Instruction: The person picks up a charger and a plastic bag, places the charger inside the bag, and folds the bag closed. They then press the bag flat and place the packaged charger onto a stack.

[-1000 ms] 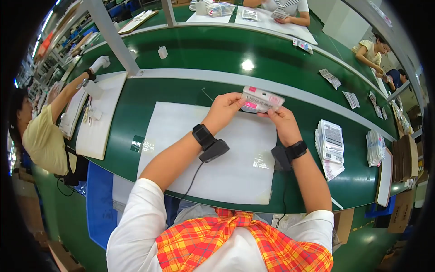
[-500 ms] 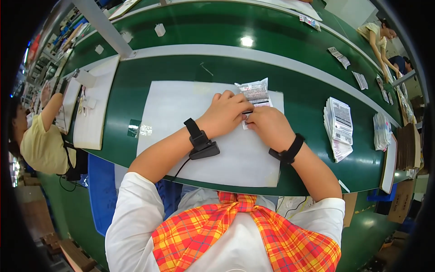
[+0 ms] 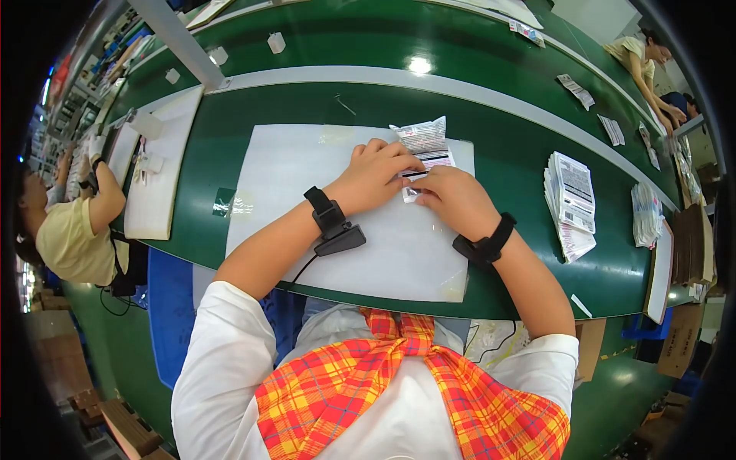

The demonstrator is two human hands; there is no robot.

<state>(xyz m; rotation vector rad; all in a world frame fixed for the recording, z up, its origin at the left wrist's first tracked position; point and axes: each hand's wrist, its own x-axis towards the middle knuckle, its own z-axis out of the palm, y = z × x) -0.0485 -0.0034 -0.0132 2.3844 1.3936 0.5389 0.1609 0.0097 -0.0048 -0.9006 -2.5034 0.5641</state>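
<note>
A shiny printed plastic packet [image 3: 423, 138] lies on the white sheet [image 3: 330, 268] in front of me. Its upper part sticks out beyond my fingers, and its whitish lower end [image 3: 411, 194] shows just under them. My left hand [image 3: 374, 176] comes in from the left, its fingers bent over the packet with the fingertips pressed to its middle. From the right, my right hand [image 3: 458, 201] pinches the packet's near part between thumb and curled fingers. The fingertips of both hands almost meet and cover the packet's middle.
A fanned stack of printed packets [image 3: 571, 201] lies to the right on the green table [image 3: 506, 295], with another pile of packets [image 3: 646, 216] beyond it. Several loose packets [image 3: 575, 90] rest on the far green belt [image 3: 345, 38]. Co-workers [image 3: 73, 230] sit at left and far right.
My hands and the packet sit slightly higher in view, partly through a small head shift. More of the packet's lower end shows. The co-worker at left has moved an arm.
</note>
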